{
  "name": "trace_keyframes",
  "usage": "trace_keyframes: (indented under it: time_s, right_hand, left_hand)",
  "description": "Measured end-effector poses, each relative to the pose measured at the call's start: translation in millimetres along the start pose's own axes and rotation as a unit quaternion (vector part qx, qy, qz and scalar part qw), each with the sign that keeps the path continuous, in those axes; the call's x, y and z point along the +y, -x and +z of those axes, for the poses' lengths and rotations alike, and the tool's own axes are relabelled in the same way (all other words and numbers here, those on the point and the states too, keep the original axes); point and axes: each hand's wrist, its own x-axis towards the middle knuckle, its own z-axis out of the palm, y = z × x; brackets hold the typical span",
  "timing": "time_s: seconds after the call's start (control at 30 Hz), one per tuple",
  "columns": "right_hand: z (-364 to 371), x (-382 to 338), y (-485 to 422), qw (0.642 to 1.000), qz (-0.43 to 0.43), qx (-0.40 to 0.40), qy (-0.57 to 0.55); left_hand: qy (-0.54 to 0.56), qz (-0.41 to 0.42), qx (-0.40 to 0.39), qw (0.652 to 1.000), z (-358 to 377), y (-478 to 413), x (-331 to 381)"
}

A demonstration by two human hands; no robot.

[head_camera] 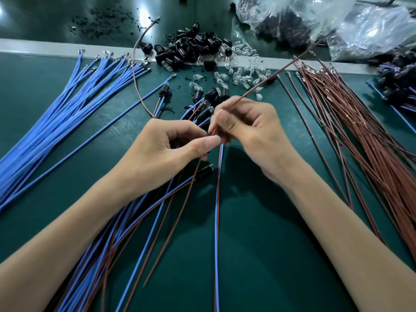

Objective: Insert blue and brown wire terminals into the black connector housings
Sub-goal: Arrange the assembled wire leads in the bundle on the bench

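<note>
My left hand (166,145) curls round a black connector housing (177,144), mostly hidden in the palm, with thumb and forefinger pinched at its right end. My right hand (249,134) pinches a brown wire (276,74) whose long end runs up and right toward the brown bundle. Its lower end meets my left fingertips; the terminal is hidden. A blue and brown wire pair (218,210) hangs down from between the hands.
Loose blue wires (74,102) fan out at left, brown wires (351,122) at right. A pile of black housings (191,50) and clear bulbs (243,70) lies behind the hands. Finished wired housings (126,221) lie under my left forearm. Plastic bags (326,21) sit at top right.
</note>
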Motion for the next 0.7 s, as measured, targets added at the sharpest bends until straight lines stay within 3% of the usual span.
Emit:
trace_keyframes:
  time_s: [0.1,0.27,0.33,0.43,0.5,0.6,0.7]
  right_hand:
    - [-2.6,-0.9,0.5,1.000,0.024,-0.013,0.011]
    - [-8.4,-6.3,-2.3,0.974,0.042,0.094,-0.199]
    - [-6.9,-4.4,-1.6,0.982,0.033,0.096,-0.157]
    - [-0.1,0.2,1.1,0.999,0.049,0.003,-0.004]
    - [-0.1,0.3,0.7,0.998,0.050,0.016,-0.025]
    - [-6.6,-4.4,-2.0,0.978,0.025,0.109,-0.175]
    - [-5.8,-3.4,0.1,0.988,0.009,0.098,-0.120]
  left_hand:
    - [0.012,0.000,0.009,1.000,-0.2,-0.5,-1.0]
    - [0.012,-0.008,0.020,1.000,-0.1,-1.1,-2.2]
    - [0.014,-0.006,0.019,1.000,-0.3,-0.8,-1.6]
    - [0.012,-0.002,0.017,1.000,0.5,-0.7,-0.3]
    - [0.017,-0.001,0.025,1.000,0.0,-1.0,-0.7]
    - [0.016,0.000,0.029,0.999,-1.1,-1.0,-1.6]
    - [0.023,0.006,0.031,0.999,0.9,-1.0,-0.7]
